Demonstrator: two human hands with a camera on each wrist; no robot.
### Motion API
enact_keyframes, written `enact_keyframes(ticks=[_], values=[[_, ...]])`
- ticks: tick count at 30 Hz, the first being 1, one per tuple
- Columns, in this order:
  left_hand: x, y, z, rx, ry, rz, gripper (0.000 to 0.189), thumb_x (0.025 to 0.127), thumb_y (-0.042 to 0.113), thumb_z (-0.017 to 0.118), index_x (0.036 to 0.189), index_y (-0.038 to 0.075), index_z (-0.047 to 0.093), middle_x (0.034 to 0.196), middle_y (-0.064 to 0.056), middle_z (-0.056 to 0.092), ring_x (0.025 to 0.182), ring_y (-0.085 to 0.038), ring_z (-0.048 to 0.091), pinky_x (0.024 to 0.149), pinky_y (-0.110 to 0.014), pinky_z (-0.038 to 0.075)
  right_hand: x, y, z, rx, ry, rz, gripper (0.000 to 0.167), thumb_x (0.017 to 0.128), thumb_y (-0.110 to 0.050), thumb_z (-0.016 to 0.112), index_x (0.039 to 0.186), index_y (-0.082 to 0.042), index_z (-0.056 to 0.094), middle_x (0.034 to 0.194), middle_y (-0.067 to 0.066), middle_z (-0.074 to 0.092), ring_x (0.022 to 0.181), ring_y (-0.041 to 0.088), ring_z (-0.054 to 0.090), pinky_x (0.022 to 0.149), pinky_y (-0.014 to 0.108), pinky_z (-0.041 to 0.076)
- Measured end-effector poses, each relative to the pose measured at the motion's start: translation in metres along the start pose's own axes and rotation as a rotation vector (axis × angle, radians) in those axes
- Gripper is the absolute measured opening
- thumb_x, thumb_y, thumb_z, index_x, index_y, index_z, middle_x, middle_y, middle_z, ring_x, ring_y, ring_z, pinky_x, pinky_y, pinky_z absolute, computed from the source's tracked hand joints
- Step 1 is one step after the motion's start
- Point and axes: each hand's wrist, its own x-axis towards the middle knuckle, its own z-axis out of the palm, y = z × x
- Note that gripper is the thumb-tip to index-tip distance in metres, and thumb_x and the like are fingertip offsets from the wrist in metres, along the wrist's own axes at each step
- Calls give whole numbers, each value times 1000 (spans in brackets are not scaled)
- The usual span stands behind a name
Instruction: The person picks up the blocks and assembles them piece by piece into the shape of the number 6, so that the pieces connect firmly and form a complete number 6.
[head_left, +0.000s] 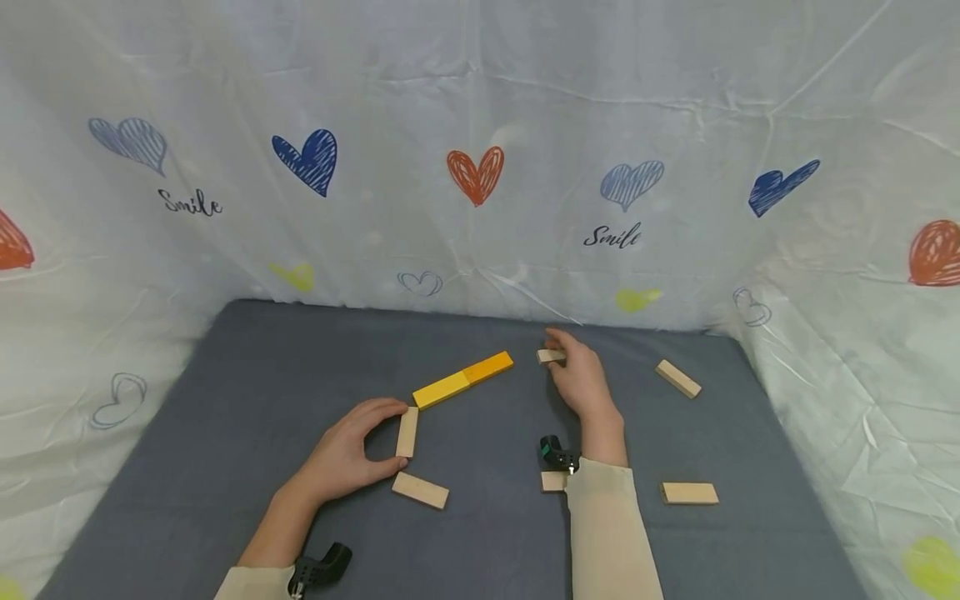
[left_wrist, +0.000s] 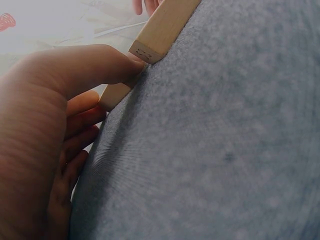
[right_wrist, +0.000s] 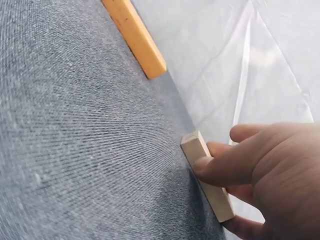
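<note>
In the head view my left hand [head_left: 345, 454] pinches a plain wooden block [head_left: 407, 432] lengthwise, fingertips at its far end and thumb at its near end. Part of that block [left_wrist: 115, 96] shows behind the thumb in the left wrist view. A yellow block [head_left: 441, 390] and an orange block [head_left: 489, 367] lie end to end in a slanting line, the yellow one's near end beside the pinched block. Farther right, my right hand [head_left: 585, 379] grips another wooden block [right_wrist: 207, 175] between thumb and fingers, low over the cloth. Its fingers hide part of it in the head view.
Just below my left thumb lies a wooden block [head_left: 421, 490]. Another block [head_left: 553, 482] is partly covered by my right sleeve [head_left: 611, 525]. Two more, a far block [head_left: 678, 378] and a near block [head_left: 690, 493], lie at the right. A white curtain [head_left: 525, 250] hangs behind the grey cloth.
</note>
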Motion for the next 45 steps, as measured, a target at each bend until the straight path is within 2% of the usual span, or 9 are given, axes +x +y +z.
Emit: enact_keyframes(ticks=[6,23,31,45], values=[[0,1,0,5,-5,-6,76,86,38,96,154,23,63,159,-3,57,147,-34,54,113,-63,50,-1,0,1,-18,22,1,57,102,5,71,157,-10,59,137,13,73,129,41,65,106,59,54],[1,4,-2,11,-10,-14,75,87,39,95,154,25,63,158,-3,57,147,-34,54,113,-64,50,-5,1,-2,-41,21,-32,56,101,4,73,155,-9,62,134,13,75,128,42,66,109,60,53],[1,3,-2,16,-6,-17,76,87,40,95,154,25,63,158,-2,57,147,-33,54,113,-63,51,-8,-1,-3,-63,-14,-47,55,103,2,73,155,-12,62,133,11,76,125,39,68,101,58,58],[0,3,-2,6,-10,-19,76,88,41,95,154,25,63,159,-3,57,148,-34,53,113,-63,50,-15,-16,-1,-148,-57,-83,53,103,0,75,153,-12,65,131,9,76,120,38,67,100,57,57]])
